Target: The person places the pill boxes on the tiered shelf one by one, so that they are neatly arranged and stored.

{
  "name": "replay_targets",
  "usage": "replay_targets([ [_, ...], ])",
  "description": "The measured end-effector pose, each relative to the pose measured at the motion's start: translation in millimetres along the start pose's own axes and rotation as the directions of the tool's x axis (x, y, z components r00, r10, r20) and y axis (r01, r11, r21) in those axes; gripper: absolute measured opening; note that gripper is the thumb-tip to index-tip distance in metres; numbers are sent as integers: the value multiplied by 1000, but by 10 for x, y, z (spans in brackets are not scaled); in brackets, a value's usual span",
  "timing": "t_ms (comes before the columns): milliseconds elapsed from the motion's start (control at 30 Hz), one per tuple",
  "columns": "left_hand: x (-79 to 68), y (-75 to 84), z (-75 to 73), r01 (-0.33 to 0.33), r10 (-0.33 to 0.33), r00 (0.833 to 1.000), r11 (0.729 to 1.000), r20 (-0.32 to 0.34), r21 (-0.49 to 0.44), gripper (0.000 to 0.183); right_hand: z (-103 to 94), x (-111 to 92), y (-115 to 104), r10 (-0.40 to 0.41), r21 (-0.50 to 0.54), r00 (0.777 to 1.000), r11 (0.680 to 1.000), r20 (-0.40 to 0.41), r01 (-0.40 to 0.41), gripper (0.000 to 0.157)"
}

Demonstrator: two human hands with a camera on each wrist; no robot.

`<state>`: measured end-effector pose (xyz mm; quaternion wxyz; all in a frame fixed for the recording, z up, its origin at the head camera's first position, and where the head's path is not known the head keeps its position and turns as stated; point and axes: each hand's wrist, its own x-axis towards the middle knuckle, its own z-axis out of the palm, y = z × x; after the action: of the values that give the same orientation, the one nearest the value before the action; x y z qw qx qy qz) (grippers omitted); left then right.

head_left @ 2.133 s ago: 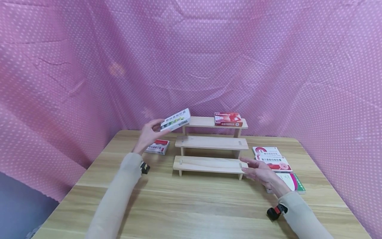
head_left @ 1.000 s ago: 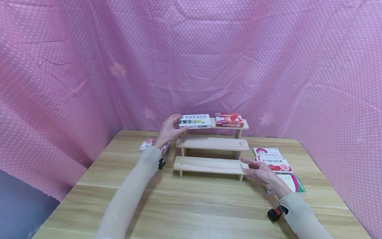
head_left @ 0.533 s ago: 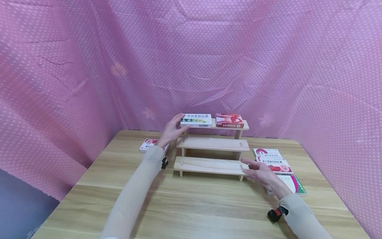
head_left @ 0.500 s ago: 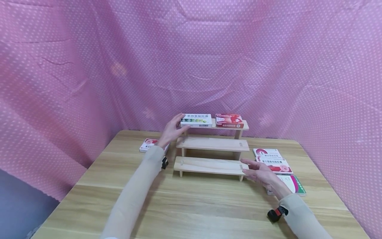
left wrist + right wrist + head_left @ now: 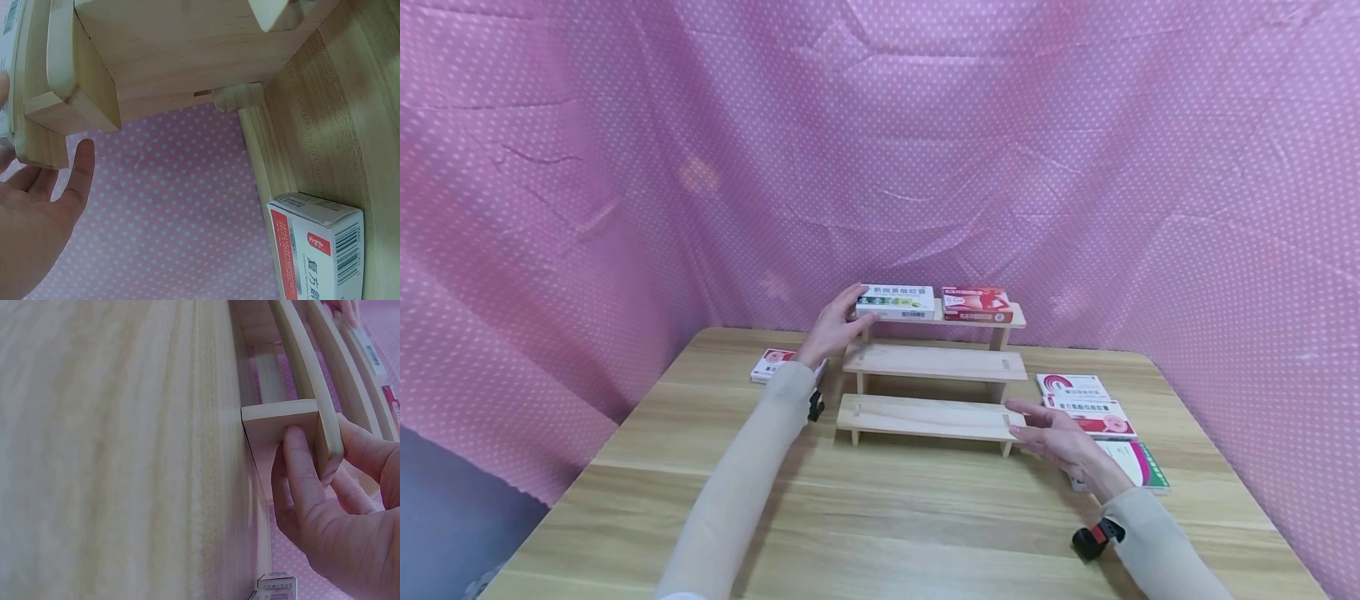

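In the head view a three-step wooden display rack (image 5: 934,362) stands at the middle of the table. My left hand (image 5: 835,327) holds the left end of a white-and-green medicine box (image 5: 895,302), which lies flat at the left of the top step. The thumb is at the box's front, and in the left wrist view some fingertips (image 5: 82,159) reach past the step's end. A red medicine box (image 5: 976,303) lies to its right on the same step. My right hand (image 5: 1060,435) grips the right end of the lowest step (image 5: 326,434), thumb above and fingers beneath.
Several medicine boxes (image 5: 1092,417) lie overlapping on the table right of the rack, partly behind my right hand. Another red-and-white box (image 5: 771,360) lies left of the rack under my left wrist. A pink dotted cloth (image 5: 880,150) hangs behind the table.
My left hand has carried the white-and-green box, tilted in the air at first, rightward onto the top step, then shifted it slightly right. My right hand has stayed on the lowest step.
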<state>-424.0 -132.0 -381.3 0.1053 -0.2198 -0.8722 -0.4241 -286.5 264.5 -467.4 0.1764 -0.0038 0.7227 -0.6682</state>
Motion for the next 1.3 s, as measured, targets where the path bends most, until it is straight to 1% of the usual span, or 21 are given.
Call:
replay_targets([
  [267, 32, -1, 9, -9, 9, 1000, 1000, 11, 28, 70, -12, -26, 4, -11, -41, 1000, 999, -3, 10, 67],
  [300, 35, -2, 12, -9, 8, 1000, 1000, 12, 30, 70, -10, -29, 2, -5, -31, 1000, 1000, -12, 4, 67],
  [333, 37, -4, 14, -7, 7, 1000, 1000, 11, 31, 71, -8, -34, -2, -8, -31, 1000, 1000, -4, 8, 67],
  [367, 35, -5, 16, -4, 4, 1000, 1000, 13, 23, 72, -5, -37, -5, -2, -29, 1000, 1000, -12, 1, 67],
  [433, 30, -11, 16, 4, -4, 1000, 1000, 13, 4, 75, -1, -42, -12, -5, -30, 1000, 1000, 0, 5, 67],
  [533, 0, -18, -1, 15, -15, 1000, 998, 4, -66, 79, 0, -39, -21, -4, -31, 1000, 1000, 9, 4, 67],
  [567, -16, -17, -13, 17, -17, 1000, 996, -2, -89, 81, -1, -35, -20, 0, -27, 1000, 1000, 0, 0, 66],
  [633, -47, -24, -43, 11, -14, 1000, 992, -22, -124, 80, -2, -24, -18, -3, -16, 1000, 1000, -1, 3, 66],
  [767, -116, -44, -126, -15, 4, 997, 988, -72, -155, 73, -6, -15, -10, -19, -16, 1000, 1000, 2, 19, 65],
  [867, -177, -75, -202, -30, 14, 996, 984, -87, -176, 64, -6, -20, -8, -21, -13, 1000, 1000, 1, 21, 66],
  [967, -258, -141, -290, -25, 12, 998, 981, -66, -190, 54, -6, -35, -9, -17, -19, 1000, 1000, 1, 17, 67],
  [1133, -398, -338, -421, 39, -36, 999, 973, 16, -228, 41, -12, -55, -1, -7, -56, 1000, 998, 0, 7, 66],
  [1200, -447, -407, -466, 66, -58, 998, 969, 40, -237, 41, -17, -54, 4, -4, -72, 1000, 997, -3, 3, 65],
  [1300, -509, -485, -537, 86, -74, 996, 968, 59, -236, 42, -19, -53, 2, 0, -83, 1000, 997, -8, -1, 65],
])
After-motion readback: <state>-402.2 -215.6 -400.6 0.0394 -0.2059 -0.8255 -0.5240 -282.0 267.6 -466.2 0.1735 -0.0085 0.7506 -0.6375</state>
